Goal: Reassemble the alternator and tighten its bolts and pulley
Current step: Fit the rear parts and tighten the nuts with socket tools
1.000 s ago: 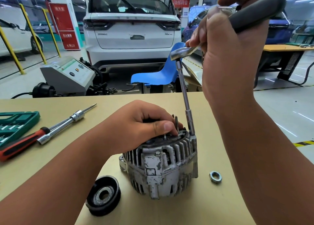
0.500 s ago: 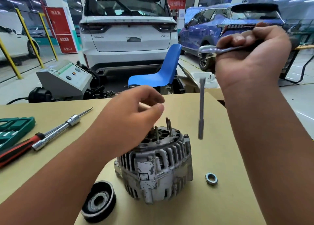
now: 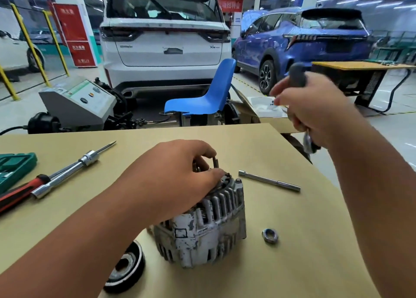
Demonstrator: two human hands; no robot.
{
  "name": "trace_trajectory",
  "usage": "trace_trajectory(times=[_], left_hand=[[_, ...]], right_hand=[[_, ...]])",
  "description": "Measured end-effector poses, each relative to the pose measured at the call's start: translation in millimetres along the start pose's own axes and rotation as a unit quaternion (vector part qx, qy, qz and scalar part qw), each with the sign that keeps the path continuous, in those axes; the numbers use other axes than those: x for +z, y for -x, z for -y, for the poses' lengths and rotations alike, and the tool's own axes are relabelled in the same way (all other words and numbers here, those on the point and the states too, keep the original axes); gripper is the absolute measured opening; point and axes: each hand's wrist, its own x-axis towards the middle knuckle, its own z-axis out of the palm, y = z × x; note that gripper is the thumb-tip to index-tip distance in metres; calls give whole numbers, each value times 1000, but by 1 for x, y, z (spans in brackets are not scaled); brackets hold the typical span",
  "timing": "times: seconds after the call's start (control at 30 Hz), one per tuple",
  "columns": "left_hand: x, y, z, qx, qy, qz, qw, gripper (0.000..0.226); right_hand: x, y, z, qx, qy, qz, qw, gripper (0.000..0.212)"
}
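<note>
Tan worktable (image 3: 292, 264): alternator (image 3: 209, 230), gripped on top by left hand (image 3: 177, 174); right hand (image 3: 315, 108) clutches ratchet (image 3: 297, 77); white car (image 3: 166, 45), blue car (image 3: 304, 41) behind.

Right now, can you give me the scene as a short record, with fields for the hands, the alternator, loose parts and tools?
left hand: grips the top of the alternator
right hand: holds the ratchet, raised to the right
alternator: stands on the table
extension: lies on the table, apart from the ratchet
nut: loose, right of the alternator
pulley: off, front left of the alternator
far left: screwdriver, socket bar, green case
</note>
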Motion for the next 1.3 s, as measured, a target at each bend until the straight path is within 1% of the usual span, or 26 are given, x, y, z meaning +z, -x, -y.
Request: trace_trajectory(times=[0.03, 0.07, 0.1, 0.13, 0.2, 0.3, 0.37, 0.4, 0.43, 0.47, 0.5, 0.57, 0.6, 0.63, 0.67, 0.7, 0.77, 0.83, 0.9, 0.93, 1.0, 1.07, 1.13, 1.17, 1.23, 1.3], left_hand=[[-1, -1, 1, 8, 3, 12, 1000, 37], [-3, -3, 2, 16, 10, 28, 999, 35], [-6, -5, 3, 24, 19, 50, 998, 34], [-9, -6, 3, 33, 26, 75, 996, 32], [-18, -8, 6, 66, 35, 127, 989, 32], [-36, -5, 14, 101, 66, 207, 971, 47], [-47, 3, 18, 119, 68, 224, 965, 49], [-50, 8, 19, 128, 63, 216, 966, 49], [-52, 13, 19, 131, 56, 199, 969, 53], [-52, 17, 16, 123, 44, 180, 975, 61], [-51, 21, 11, 106, 19, 161, 981, 71], [-42, 30, -3, 69, -61, 142, 986, 83], [-36, 34, -11, 51, -92, 139, 985, 85], [-30, 36, -17, 42, -108, 135, 984, 84], [-25, 37, -20, 41, -117, 126, 984, 85], [-22, 37, -23, 40, -123, 115, 985, 87], [-20, 37, -25, 25, -123, 110, 986, 87], [-24, 37, -24, 13, -103, 129, 986, 86], [-33, 36, -23, 7, -55, 147, 988, 87], [-37, 33, -23, 2, -16, 143, 990, 86], [-43, 22, -24, 3, 82, 100, 992, 73], [-44, 1, -29, 6, 140, 42, 989, 52], [-41, -23, -37, -3, 112, 9, 994, 31], [-38, -34, -42, -11, 88, 11, 996, 23], [-32, -51, -50, -24, 65, 35, 997, 18], [-25, -60, -56, -33, 70, 60, 995, 21]], right_hand=[[-1, 0, -24, 24, 156, 33, 987, 14], [0, 2, -48, 59, 256, 75, 962, 16], [3, 5, -70, 95, 312, 118, 938, 16], [7, 10, -88, 121, 349, 155, 916, 15], [15, 12, -115, 121, 410, 191, 884, 11], [24, 5, -126, 72, 459, 190, 865, 7], [27, 2, -127, 66, 475, 204, 854, 10], [28, 3, -126, 67, 477, 214, 850, 13], [28, 6, -121, 71, 466, 220, 854, 14], [25, 9, -114, 78, 436, 218, 870, 13], [21, 12, -106, 85, 382, 204, 897, 10], [14, 20, -88, 91, 201, 165, 961, 7], [11, 25, -78, 90, 87, 158, 979, 7], [11, 31, -67, 83, -25, 165, 983, 8], [12, 39, -58, 66, -115, 180, 975, 8], [14, 47, -49, 46, -171, 198, 964, 6], [22, 61, -39, 22, -205, 220, 953, 7], [29, 69, -35, 23, -209, 235, 949, 11], [35, 74, -33, 32, -217, 251, 943, 10], [37, 75, -33, 36, -225, 258, 939, 9], [40, 77, -33, 37, -249, 273, 928, 7], [44, 80, -35, 32, -266, 293, 918, 7], [49, 82, -36, 26, -273, 309, 911, 7], [50, 82, -37, 21, -273, 311, 910, 7], [52, 83, -40, 4, -260, 308, 915, 7], [53, 83, -41, -13, -241, 306, 921, 6]])
